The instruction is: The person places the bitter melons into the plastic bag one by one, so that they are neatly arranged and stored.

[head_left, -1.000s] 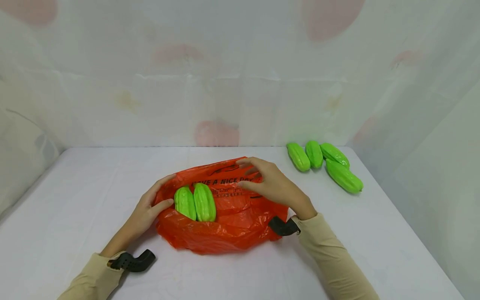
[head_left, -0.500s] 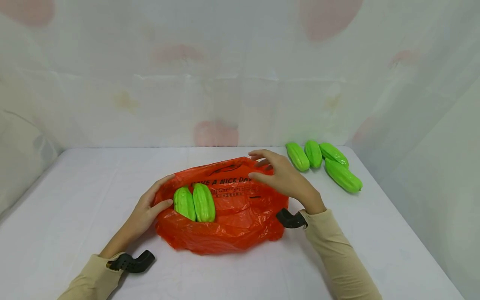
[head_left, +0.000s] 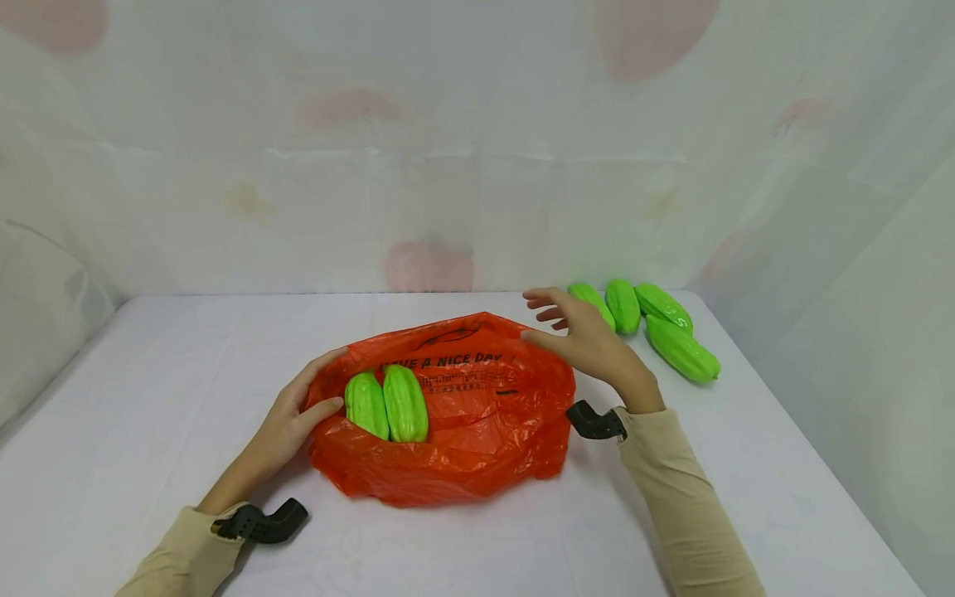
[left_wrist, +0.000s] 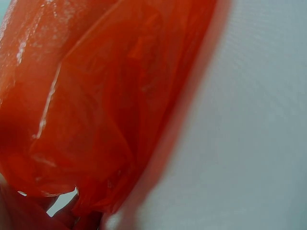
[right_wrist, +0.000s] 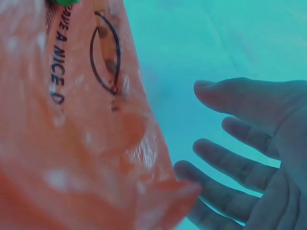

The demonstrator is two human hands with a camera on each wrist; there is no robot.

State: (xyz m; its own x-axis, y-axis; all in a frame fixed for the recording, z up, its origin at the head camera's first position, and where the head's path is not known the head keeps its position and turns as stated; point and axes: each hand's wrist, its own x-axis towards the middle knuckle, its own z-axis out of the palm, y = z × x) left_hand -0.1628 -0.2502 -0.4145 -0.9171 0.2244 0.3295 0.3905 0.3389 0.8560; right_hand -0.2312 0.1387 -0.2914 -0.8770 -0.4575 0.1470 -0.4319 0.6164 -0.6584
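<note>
A red plastic bag [head_left: 477,423] printed with "HAVE A NICE DAY" lies on the table with its mouth spread. Inside its left part, a green ridged gourd [head_left: 366,405] sits beside a second green gourd [head_left: 406,404]. My left hand [head_left: 294,414] holds the bag's left edge, the thumb by the mouth and the fingers partly hidden behind the plastic. Above the bag's right corner, my right hand [head_left: 589,336] has its fingers spread and nothing in them. The right wrist view shows that hand apart from the bag [right_wrist: 86,143].
Several more green gourds [head_left: 682,348] lie at the table's back right, one partly covered by my right hand. A white cloth covers the table [head_left: 179,356]. Behind it hangs a pale curtain [head_left: 507,207] with pink spots.
My right hand has moved right and away from me, off the bag's printed face toward the gourds at the back right. The left hand and the bag stay nearly still.
</note>
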